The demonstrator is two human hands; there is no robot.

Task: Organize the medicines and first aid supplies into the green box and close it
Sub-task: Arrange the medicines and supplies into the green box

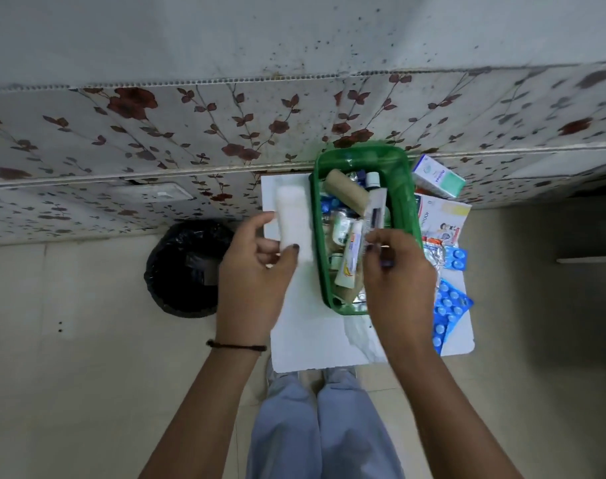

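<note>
The open green box (403, 202) stands on a small white table (315, 344), holding tan bandage rolls, tubes, small bottles and foil strips. My left hand (256, 267) grips a white gauze pack (294, 219) just left of the box. Over the box's near half, my right hand (396, 271) pinches the lower end of a grey-white tube (375, 209). To the right of the box lie a white-and-teal carton (438, 176), a flat white medicine carton (441, 216), a silver-and-orange foil strip (436, 252) and blue blister strips (448, 311). No lid can be made out.
A black-lined waste bin (187, 267) stands on the floor left of the table. A floral-patterned surface (156, 133) runs behind the table. My legs (322, 426) are under the table's near edge. Tiled floor lies to both sides.
</note>
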